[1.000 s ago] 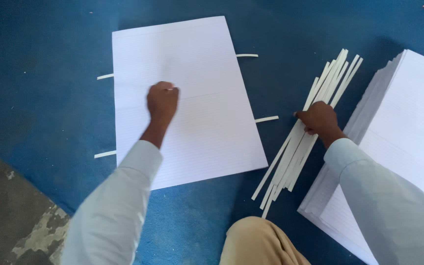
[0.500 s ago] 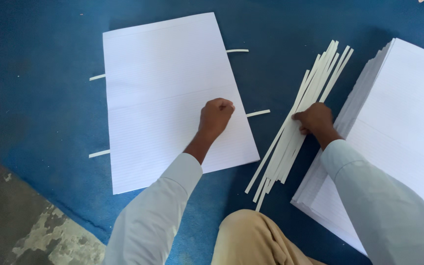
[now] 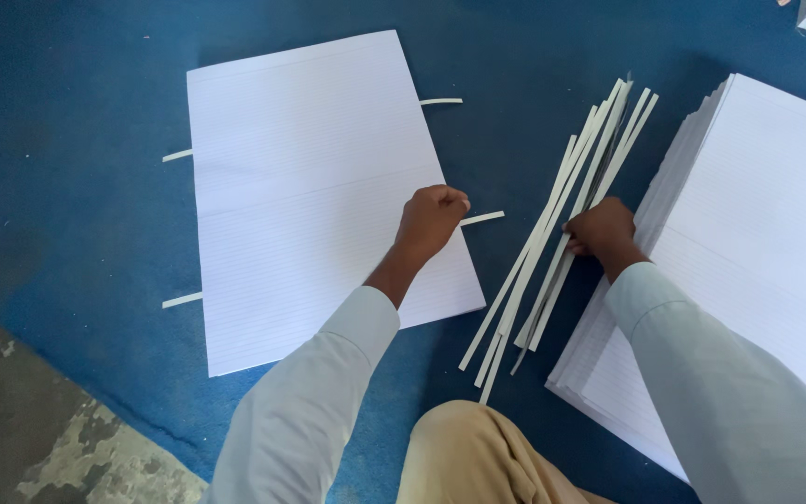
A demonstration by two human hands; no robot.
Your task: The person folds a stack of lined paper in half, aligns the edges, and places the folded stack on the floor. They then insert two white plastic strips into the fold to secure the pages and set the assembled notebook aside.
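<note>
Blue carpet floor (image 3: 67, 140). Left hand (image 3: 431, 219) fisted on right edge of ruled sheet (image 3: 310, 187), possibly pinching it. Right hand (image 3: 599, 233) curled over bundle of paper strips (image 3: 552, 243), long axis running diagonally away; paper stack (image 3: 776, 215) just right.

White faint-lined paper sheet (image 3: 319, 196); white strips (image 3: 562, 233); white lined stack (image 3: 757, 233); blue mat (image 3: 58, 140); pale grey-blue sleeves (image 3: 328, 392).

I count two stacks of lined paper (image 3: 310, 187), one loose bundle of strips (image 3: 562, 233), and four strip ends poking out.
</note>
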